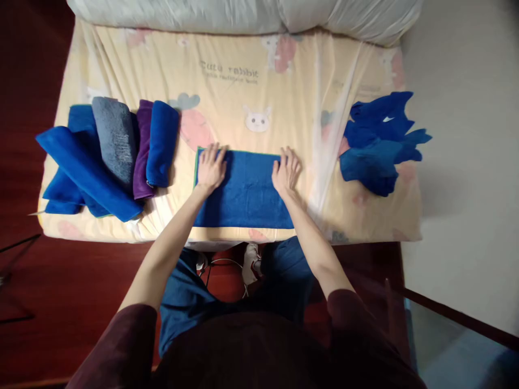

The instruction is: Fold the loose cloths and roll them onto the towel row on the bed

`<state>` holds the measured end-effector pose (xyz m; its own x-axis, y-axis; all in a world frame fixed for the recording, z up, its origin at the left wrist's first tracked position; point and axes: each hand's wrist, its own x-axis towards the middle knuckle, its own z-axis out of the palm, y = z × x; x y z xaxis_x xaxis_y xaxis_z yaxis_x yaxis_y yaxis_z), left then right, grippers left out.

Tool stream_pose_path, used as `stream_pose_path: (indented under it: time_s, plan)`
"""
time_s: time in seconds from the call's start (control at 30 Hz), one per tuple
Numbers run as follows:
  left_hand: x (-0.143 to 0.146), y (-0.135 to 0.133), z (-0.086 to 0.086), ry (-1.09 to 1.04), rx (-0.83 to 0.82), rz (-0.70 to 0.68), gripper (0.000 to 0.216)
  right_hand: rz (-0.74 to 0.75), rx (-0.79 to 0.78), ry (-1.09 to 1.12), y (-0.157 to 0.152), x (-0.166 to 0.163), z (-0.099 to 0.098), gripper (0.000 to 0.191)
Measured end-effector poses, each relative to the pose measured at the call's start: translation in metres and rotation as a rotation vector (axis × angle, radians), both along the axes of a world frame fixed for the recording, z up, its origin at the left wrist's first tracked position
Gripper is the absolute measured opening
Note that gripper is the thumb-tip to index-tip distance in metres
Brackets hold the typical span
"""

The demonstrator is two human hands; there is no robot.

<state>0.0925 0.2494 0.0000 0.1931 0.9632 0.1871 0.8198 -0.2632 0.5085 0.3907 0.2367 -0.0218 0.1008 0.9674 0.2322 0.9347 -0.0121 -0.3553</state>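
A blue towel (251,189) with a green edge lies flat on the bed in front of me, its long side running left to right. My left hand (211,166) rests palm down on its upper left corner, fingers spread and pointing away from me. On the upper right corner lies my right hand (287,170), also flat with its fingers apart. Neither hand grips the cloth. The towel's left edge shows a thin green border, and its surface has slight creases.
Rolled towels lie to the left: several blue ones (164,143), a grey one (114,135) and a purple one (142,148). Crumpled blue cloths (381,140) sit at the right. A pale quilt (243,13) borders the far side of the patterned bed sheet (231,108).
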Motion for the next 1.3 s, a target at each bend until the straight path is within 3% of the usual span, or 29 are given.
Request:
stream_pose_path:
  time_s: [0.07,0.13,0.27,0.37,0.43,0.6,0.7,0.83,1.07,1.17,1.3]
  plan:
    - [0.022,-0.017,-0.012,0.009,-0.003,-0.142,0.059,0.192,-0.100,-0.074,-0.019,-0.019,0.002,0.057]
    - [0.035,-0.026,-0.024,-0.001,-0.009,-0.166,0.064,0.286,-0.177,-0.101,-0.028,-0.027,0.000,0.061]
    - [0.036,-0.021,-0.036,-0.045,0.000,-0.140,0.067,0.231,-0.238,-0.126,-0.022,-0.017,-0.010,0.066]
    - [0.033,-0.023,-0.034,-0.045,0.009,-0.145,0.069,0.197,-0.254,-0.146,-0.016,-0.011,-0.011,0.065]
    - [0.036,-0.039,-0.030,-0.021,0.013,-0.185,0.068,0.196,-0.231,-0.126,-0.026,-0.014,-0.004,0.064]
    - [0.051,-0.118,-0.021,0.066,-0.007,-0.422,0.063,0.349,-0.212,-0.097,-0.109,-0.043,0.020,0.064]
    - [0.053,-0.164,-0.018,0.092,-0.004,-0.475,0.061,0.413,-0.257,-0.085,-0.168,-0.062,0.022,0.067]
    - [0.030,-0.208,-0.014,0.138,0.008,-0.436,0.059,0.322,-0.260,-0.071,-0.219,-0.069,0.014,0.063]
    - [-0.059,-0.268,-0.006,0.224,-0.034,-0.056,0.058,0.246,-0.247,-0.072,-0.269,-0.056,0.018,0.059]
    - [-0.087,-0.280,0.000,0.253,-0.088,-0.053,0.054,0.263,-0.283,-0.083,-0.275,-0.040,0.028,0.054]
    - [-0.104,-0.269,0.013,0.275,-0.133,-0.070,0.048,0.240,-0.355,-0.088,-0.258,0.002,0.049,0.039]
